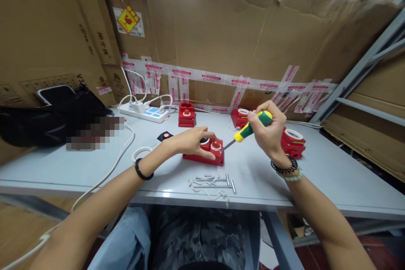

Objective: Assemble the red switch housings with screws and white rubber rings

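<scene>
A red housing (202,158) with a domed red part on its right half lies on the table in front of me. My left hand (196,141) is closed around its top and near side, pressing it against the tabletop. In my right hand (268,130) is a green and yellow screwdriver (242,133), tilted down to the left. Its tip meets the housing near the right edge, beside the dome. Whether a screw sits under the tip is too small to tell. Nearer to me lie metal T-shaped pins (218,182), small screws and white string.
Other red housings stand behind (186,116) and to the right (292,143). A white power strip (145,112) with cables is at the back left, near a black bag (79,112) and a phone (56,94). Tall cardboard (202,29) closes off the table's rear.
</scene>
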`<state>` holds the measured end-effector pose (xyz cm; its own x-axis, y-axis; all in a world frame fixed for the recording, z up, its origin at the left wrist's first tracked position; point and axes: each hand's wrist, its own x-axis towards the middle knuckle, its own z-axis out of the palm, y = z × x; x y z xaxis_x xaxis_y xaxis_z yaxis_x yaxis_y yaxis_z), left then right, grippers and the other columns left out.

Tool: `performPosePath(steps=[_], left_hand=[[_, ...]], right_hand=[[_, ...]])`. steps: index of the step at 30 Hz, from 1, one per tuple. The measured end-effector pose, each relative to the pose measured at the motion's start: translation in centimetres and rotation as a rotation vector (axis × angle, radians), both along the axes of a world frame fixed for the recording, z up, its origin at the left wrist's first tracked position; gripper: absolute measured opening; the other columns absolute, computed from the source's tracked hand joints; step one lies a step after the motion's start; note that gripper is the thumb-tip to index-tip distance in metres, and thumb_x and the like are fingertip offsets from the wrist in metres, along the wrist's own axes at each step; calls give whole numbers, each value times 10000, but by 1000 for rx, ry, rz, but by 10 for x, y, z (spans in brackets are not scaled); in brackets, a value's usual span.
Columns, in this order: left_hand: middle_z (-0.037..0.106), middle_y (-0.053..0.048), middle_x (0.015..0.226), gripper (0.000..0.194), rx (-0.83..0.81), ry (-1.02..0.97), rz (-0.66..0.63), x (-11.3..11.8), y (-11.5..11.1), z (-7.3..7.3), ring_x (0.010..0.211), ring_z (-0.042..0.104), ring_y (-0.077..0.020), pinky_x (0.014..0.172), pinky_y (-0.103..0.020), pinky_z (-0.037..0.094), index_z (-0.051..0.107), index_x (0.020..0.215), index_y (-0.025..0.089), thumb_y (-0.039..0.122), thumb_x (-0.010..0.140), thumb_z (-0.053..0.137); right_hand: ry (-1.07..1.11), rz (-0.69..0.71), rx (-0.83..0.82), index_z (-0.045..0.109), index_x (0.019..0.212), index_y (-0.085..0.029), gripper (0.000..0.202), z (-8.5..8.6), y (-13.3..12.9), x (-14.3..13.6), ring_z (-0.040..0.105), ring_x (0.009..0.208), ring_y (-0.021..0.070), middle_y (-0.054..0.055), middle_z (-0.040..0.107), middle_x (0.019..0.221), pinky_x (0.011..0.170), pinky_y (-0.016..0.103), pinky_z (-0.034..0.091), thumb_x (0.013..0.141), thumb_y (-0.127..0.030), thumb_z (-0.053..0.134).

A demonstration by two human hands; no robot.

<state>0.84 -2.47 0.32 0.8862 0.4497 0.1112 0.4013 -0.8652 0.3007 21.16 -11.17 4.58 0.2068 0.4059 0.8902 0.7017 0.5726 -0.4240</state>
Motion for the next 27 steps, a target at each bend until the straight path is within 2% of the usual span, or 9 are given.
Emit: performPosePath(steps=[10, 19, 23, 27], left_hand=[[455, -16, 868, 637, 4, -6, -5, 0, 1, -1, 761, 475, -173, 649, -251, 332, 558, 1194, 263, 689, 721, 581], [447, -10, 844, 608, 28, -12, -16, 0, 0, 0, 725, 462, -159, 638, -248, 332, 569, 1163, 248, 677, 732, 583], [444, -9, 841, 612, 44, -22, -27, 0, 2, -2, 729, 461, -161, 644, -249, 339, 565, 1160, 244, 683, 732, 577], [446, -4, 830, 598, 47, -33, -37, 0, 3, -3, 726, 470, -159, 647, -246, 348, 572, 1135, 243, 685, 733, 575]], right_hand=[[-50, -3, -36, 435, 625, -207, 198, -3, 1, -1, 354, 491, 85, -69, 392, 542, 469, 239, 308, 714, -208, 612], [-177, 78, -135, 504, 642, -197, 229, 8, -10, -15, 421, 467, 81, -52, 494, 528, 463, 228, 352, 768, -338, 633], [-237, 47, -161, 473, 606, -193, 285, 14, -10, -23, 384, 436, 71, -54, 462, 477, 448, 225, 315, 798, -364, 596], [-279, 101, -131, 444, 584, -191, 282, 17, -8, -29, 342, 413, 60, -65, 415, 448, 430, 214, 293, 790, -318, 590]])
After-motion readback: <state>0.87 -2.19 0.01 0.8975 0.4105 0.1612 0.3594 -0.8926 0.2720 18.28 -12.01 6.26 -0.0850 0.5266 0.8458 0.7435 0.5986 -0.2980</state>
